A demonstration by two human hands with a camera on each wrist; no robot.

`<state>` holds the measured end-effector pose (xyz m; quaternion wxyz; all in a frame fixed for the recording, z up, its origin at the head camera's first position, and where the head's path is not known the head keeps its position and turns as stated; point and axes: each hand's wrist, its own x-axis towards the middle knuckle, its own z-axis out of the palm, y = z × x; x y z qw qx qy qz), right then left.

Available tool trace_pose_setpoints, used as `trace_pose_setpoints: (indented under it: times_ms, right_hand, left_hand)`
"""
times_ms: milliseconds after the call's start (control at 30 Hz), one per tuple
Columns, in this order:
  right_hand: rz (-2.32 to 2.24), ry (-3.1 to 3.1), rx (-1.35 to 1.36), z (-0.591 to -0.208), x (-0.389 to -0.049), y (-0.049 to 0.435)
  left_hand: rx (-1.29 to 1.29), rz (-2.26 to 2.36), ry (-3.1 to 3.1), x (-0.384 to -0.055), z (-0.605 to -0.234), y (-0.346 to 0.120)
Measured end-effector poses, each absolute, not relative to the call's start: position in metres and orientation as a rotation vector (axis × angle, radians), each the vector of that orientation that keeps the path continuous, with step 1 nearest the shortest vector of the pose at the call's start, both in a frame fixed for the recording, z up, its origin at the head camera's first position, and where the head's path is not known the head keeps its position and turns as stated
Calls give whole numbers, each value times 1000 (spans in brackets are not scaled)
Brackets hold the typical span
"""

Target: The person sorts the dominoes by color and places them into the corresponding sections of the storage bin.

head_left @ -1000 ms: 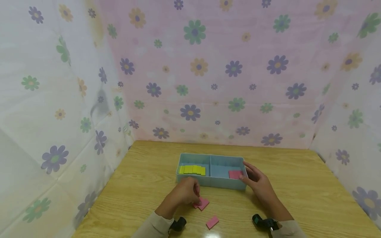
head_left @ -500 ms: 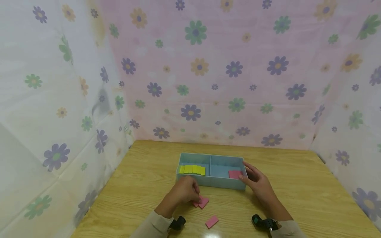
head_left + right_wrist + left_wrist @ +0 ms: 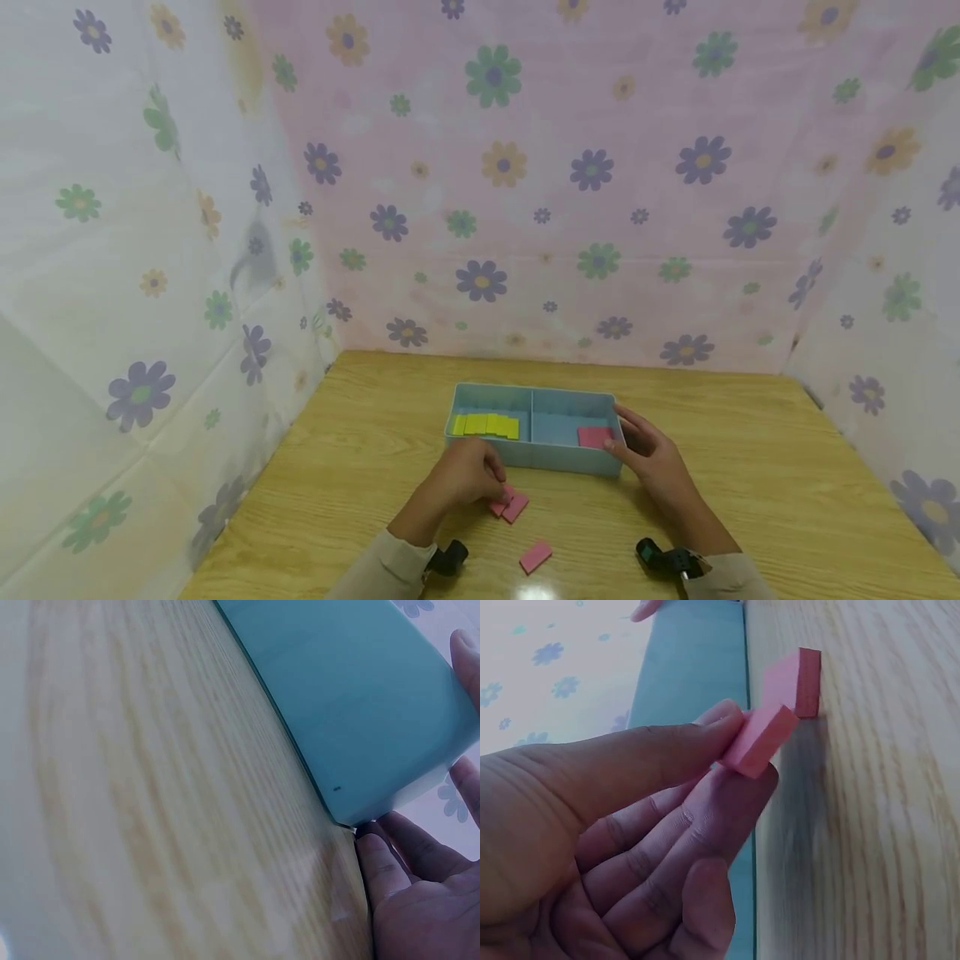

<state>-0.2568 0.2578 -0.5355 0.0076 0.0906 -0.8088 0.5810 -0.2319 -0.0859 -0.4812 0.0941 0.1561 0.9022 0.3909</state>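
Between thumb and fingertip, my left hand (image 3: pixel 463 482) pinches a small pink rectangular tile (image 3: pixel 763 741), lifted a little off the table in the left wrist view. Another pink tile (image 3: pixel 515 507) lies on the table just beside those fingertips. A light-blue two-compartment box (image 3: pixel 555 458) stands just beyond the left hand. My right hand (image 3: pixel 658 468) holds the box's right end, thumb at the near rim and fingers around the end wall. In the right wrist view some of its fingers (image 3: pixel 386 874) are low by the bottom corner.
Overlapping yellow tiles (image 3: pixel 486 426) lie in the box's left compartment. Pink pieces (image 3: pixel 592 437) lie in the right compartment's near right corner. One more pink tile (image 3: pixel 536 557) rests nearer on the wooden table (image 3: pixel 360 433). Flowered cloth (image 3: pixel 555 258) hangs behind and at both sides.
The left hand's fingertips have shifted slightly with the pink tile they pinch. The right hand and the box stay in place.
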Motion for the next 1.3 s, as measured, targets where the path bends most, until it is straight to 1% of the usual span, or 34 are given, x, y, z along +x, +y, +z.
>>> trace_pose_setpoints:
  times_ms: [200,567,933,1300]
  right_hand:
    - [1823,-2529,266,-538,-257,258]
    - [1813,-2508,301,-534,-258,258]
    - [1821,-2506,305,-538,-257,259]
    - [1836,-2491,305,-539,-259,258]
  left_hand:
    - [439,1266,2583,-234,-479,-86]
    - [430,1530,2383,-237,-462,-82]
    - [447,1538,2411,-248,-446,-75]
    - [416,1668,2249,-265,-434,-60]
